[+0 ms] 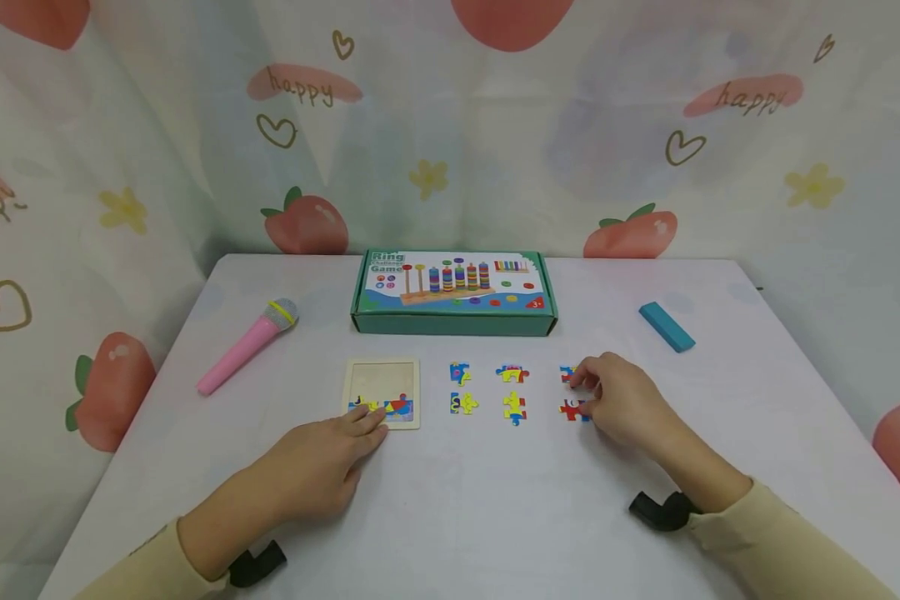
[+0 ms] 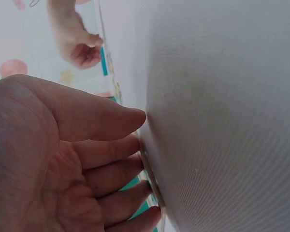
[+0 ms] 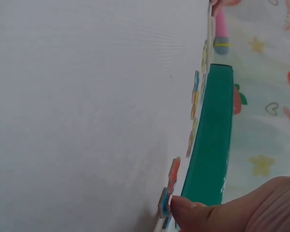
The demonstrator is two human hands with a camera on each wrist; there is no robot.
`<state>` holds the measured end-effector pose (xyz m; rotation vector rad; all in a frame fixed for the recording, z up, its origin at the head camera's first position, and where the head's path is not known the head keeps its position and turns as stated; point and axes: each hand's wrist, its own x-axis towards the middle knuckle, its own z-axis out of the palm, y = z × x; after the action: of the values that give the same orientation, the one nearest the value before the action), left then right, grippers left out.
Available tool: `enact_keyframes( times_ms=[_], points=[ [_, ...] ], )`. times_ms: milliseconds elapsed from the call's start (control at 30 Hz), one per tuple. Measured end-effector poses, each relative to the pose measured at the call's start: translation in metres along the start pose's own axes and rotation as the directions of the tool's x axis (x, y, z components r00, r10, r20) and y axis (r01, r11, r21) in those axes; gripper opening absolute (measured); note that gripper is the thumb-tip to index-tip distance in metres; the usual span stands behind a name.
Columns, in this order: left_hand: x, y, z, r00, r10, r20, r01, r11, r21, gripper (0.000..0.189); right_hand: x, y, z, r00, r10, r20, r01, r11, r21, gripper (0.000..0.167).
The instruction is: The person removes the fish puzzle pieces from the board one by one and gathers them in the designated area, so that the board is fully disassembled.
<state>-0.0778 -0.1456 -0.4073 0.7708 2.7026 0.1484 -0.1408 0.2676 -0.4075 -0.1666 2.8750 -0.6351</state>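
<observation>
My left hand (image 1: 318, 462) rests with its fingertips on the lower part of a wooden puzzle tray (image 1: 416, 375). Yellow, red and blue pieces (image 1: 399, 407) lie along the tray's bottom; the fingers partly cover them. In the left wrist view the thumb stands apart from the extended fingers (image 2: 118, 174). My right hand (image 1: 618, 400) bends over two jigsaw pieces at the right, a blue-and-red one (image 1: 567, 375) and a mostly red one (image 1: 572, 410). In the right wrist view its thumb touches a blue-topped piece (image 3: 163, 203); I cannot tell whether the fingers pinch it.
Several loose jigsaw pieces (image 1: 512, 374) lie in two rows between the hands. Behind them stands a green ring game box (image 1: 453, 323). A pink toy microphone (image 1: 243, 350) lies at the left, a blue block (image 1: 667, 327) at the right. A printed curtain (image 1: 495, 150) hangs behind the table.
</observation>
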Motion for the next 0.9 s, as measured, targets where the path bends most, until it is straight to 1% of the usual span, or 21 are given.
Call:
enact_keyframes(
  times_ms=[100, 167, 300, 433, 567, 733, 800, 900],
  points=[
    [0.000, 0.000, 0.002, 1.000, 0.003, 0.000, -0.003, 1.000, -0.002, 0.058, 0.002, -0.007, -0.002, 0.999, -0.009, -0.035, 0.010, 1.000, 0.012, 0.032],
    [-0.001, 0.001, 0.003, 1.000, 0.001, 0.001, -0.001, 1.000, 0.003, 0.058, 0.004, -0.017, -0.002, 0.999, -0.029, -0.044, 0.030, 0.999, 0.028, 0.031],
    [-0.003, 0.002, 0.005, 1.000, -0.002, 0.011, 0.001, 1.000, 0.019, 0.060, 0.009, -0.047, 0.003, 0.995, -0.091, -0.050, 0.095, 0.992, 0.082, 0.029],
    [-0.005, 0.005, 0.005, 0.999, 0.002, 0.033, -0.003, 0.999, 0.035, 0.060, 0.016, -0.081, 0.014, 0.982, -0.184, -0.044, 0.189, 0.968, 0.162, 0.028],
    [-0.007, 0.006, 0.005, 0.999, -0.018, 0.051, 0.017, 0.999, 0.036, 0.061, 0.025, -0.114, 0.025, 0.965, -0.261, 0.006, 0.252, 0.939, 0.235, 0.028],
    [-0.008, 0.007, 0.006, 0.998, -0.029, 0.047, 0.028, 0.999, 0.039, 0.061, 0.035, -0.150, 0.046, 0.944, -0.320, 0.076, 0.283, 0.907, 0.312, 0.029],
    [-0.008, 0.007, 0.005, 0.999, -0.021, 0.037, 0.019, 0.999, 0.042, 0.060, 0.042, -0.162, 0.056, 0.935, -0.340, 0.099, 0.287, 0.892, 0.349, 0.028],
    [-0.009, 0.006, 0.003, 1.000, 0.011, 0.008, -0.011, 0.999, 0.048, 0.058, 0.054, -0.176, 0.071, 0.921, -0.360, 0.146, 0.259, 0.849, 0.461, 0.024]
  ],
)
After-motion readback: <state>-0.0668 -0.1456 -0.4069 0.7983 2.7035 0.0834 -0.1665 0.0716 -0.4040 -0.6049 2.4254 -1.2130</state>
